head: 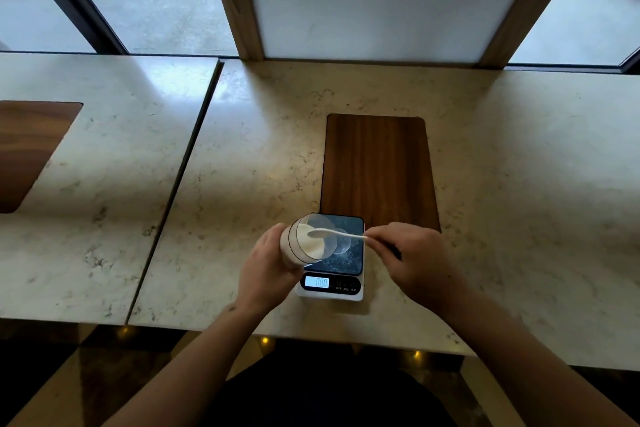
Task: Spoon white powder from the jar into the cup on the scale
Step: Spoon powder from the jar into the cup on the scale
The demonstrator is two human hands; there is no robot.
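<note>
Scale (332, 274) button labels illegibly small

Two bare hands, the left hand (266, 267) and the right hand (412, 253); one clear round jar of white powder (304, 243); one white plastic spoon (337, 235); one clear cup (341, 243), faint against the glass; one white digital scale with a dark glass top (332, 284); two pale marble desks (104, 218) side by side; two dark wooden inlay panels (377, 170), one in each desk; three small lights (265, 340) under the desk edge.
</note>
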